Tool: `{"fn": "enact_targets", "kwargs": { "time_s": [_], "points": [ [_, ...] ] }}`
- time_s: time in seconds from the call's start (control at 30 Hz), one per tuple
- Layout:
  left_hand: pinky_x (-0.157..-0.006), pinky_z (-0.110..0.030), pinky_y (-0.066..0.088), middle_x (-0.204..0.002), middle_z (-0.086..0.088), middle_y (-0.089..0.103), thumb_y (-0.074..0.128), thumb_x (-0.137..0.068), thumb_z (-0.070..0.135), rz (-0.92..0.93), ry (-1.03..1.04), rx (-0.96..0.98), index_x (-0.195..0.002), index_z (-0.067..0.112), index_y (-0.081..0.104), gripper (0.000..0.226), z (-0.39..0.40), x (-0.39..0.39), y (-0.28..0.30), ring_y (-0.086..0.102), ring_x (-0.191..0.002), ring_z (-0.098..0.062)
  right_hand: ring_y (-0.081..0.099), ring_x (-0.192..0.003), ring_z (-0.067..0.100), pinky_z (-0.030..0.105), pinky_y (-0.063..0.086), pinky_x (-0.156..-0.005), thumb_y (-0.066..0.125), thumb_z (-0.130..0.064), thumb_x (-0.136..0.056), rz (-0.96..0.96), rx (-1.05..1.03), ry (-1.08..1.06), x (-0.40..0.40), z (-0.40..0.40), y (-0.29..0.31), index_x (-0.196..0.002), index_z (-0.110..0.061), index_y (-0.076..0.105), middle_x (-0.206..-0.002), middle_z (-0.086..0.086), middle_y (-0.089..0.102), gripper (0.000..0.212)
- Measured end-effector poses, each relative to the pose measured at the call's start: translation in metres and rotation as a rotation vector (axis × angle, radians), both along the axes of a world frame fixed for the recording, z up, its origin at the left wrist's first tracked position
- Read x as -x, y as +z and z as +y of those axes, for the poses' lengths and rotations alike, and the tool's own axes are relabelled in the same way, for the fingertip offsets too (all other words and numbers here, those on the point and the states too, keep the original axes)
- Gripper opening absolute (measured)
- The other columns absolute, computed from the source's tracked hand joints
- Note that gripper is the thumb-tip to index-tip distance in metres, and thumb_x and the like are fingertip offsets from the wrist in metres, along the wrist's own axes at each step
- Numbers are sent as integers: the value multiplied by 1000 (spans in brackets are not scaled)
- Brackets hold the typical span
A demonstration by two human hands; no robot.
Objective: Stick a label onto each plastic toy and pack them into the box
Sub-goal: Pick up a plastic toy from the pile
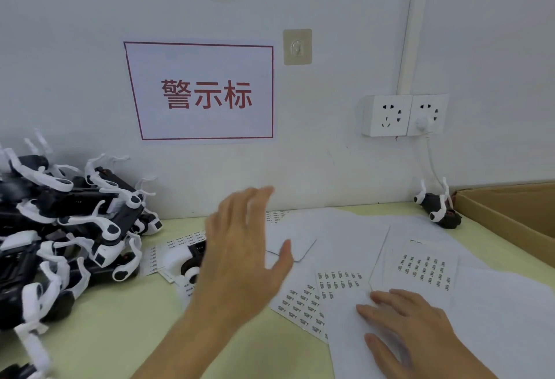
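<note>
Hovering above the middle of the pale green surface (126,327), the left hand (240,261) is spread wide with straight fingers and holds nothing. Just under and beyond it one black-and-white plastic toy (189,264) lies on a strip of labels, partly hidden by the palm. The right hand (411,327) lies flat near the front edge, its fingers straight and pressing on a blank white sheet (351,345); nothing is gripped. Around that sheet, several label sheets overlap across the middle of the surface: one with rows of small printed stickers (300,306) just left of the right hand, another (339,284) touching its fingertips' side, and a third (426,270) further toward the right edge. A heap of toys (69,228), black bodies with curved white limbs, fills the left edge and reaches back to the wall. A single toy (438,213) sits by itself at the back right, just beside the open cardboard box (507,213) that occupies the right corner. On the wall hang a red-bordered sign (204,93) with red characters, two adhesive hooks (297,46), and a double power socket (404,115) with a white plug and cable in it.
</note>
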State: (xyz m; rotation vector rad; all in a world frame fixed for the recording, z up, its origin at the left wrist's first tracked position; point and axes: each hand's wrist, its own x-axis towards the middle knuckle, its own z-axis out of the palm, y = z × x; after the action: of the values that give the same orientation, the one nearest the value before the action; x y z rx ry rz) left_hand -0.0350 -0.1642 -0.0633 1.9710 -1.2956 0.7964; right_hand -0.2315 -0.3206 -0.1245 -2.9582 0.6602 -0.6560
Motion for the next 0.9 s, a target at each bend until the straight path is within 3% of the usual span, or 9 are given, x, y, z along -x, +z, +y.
{"fn": "enact_targets", "kwargs": {
  "time_s": [0.07, 0.13, 0.2, 0.27, 0.4, 0.53, 0.6, 0.67, 0.9],
  "points": [
    [-103, -27, 34, -136, 5, 45, 44, -92, 45, 82, -129, -51, -141, 21, 37, 55, -10, 22, -16, 37, -126, -10, 75, -80, 15, 29, 55, -51, 97, -49, -28, -1, 2, -8, 1, -2, 1, -81, -44, 77, -89, -16, 75, 57],
    [-110, -19, 17, -154, 9, 29, 33, -97, 54, 191, -142, -280, -151, 26, 24, 61, -19, 34, -41, 19, -140, -3, 75, -83, 11, 27, 54, -53, 95, -52, -34, -8, 0, 52, 2, -1, 1, -83, -46, 77, -92, -18, 75, 53],
    [-115, -21, 4, -163, 13, 10, 28, -100, 59, 273, -110, -497, -156, 29, 15, 65, -23, 31, -63, 0, -147, 1, 74, -86, 10, 25, 54, -54, 84, -56, -57, -37, 55, 123, 3, 5, 5, -84, -46, 76, -93, -19, 75, 31],
    [-117, -26, 3, -162, 17, 13, 28, -100, 60, 334, -81, -577, -154, 29, 23, 62, -25, 26, -70, 0, -148, 0, 74, -87, 9, 24, 54, -56, 73, -59, -72, -79, 84, 164, 2, 6, 4, -85, -46, 76, -95, -18, 75, 19],
    [-117, -26, 4, -158, 18, 20, 32, -100, 58, 354, -105, -557, -145, 31, 35, 53, -26, 21, -74, 4, -147, 0, 74, -88, 11, 22, 53, -55, 97, -47, -39, -4, -23, 145, 0, 6, -1, -87, -42, 78, -97, -14, 75, 52],
    [-106, -18, 6, -150, 20, 31, 41, -99, 57, 383, -136, -517, -137, 31, 45, 46, -26, 18, -75, 10, -139, 6, 72, -96, 9, 23, 54, -60, 92, -48, -50, 46, -28, 177, 1, 9, 5, -95, -44, 76, -106, -16, 73, 48],
    [-103, -18, 9, -142, 22, 37, 43, -98, 56, 394, -144, -495, -132, 32, 47, 42, -26, 19, -73, 17, -137, 3, 54, -125, 1, 42, 51, -88, 78, -52, -72, 45, -13, 181, -1, 9, 6, -112, -54, 64, -131, -27, 55, 43],
    [-101, -19, 14, -130, 23, 42, 45, -97, 55, 415, -151, -474, -123, 34, 46, 34, -26, 20, -72, 25, -131, 2, 26, -140, -4, 42, 35, -108, 59, -50, -88, 5, -65, 214, -1, 5, 0, -125, -58, 52, -142, -34, 32, 39],
    [-89, -29, 41, -114, 28, 37, 71, -80, 39, 733, -250, -284, -110, 51, 29, 53, -24, 20, -66, 38, -114, -7, 30, -138, -9, 28, 28, -116, 71, -36, -87, -49, -309, 246, 1, 3, 4, -120, -51, 57, -135, -32, 47, 39]
  ]
}}
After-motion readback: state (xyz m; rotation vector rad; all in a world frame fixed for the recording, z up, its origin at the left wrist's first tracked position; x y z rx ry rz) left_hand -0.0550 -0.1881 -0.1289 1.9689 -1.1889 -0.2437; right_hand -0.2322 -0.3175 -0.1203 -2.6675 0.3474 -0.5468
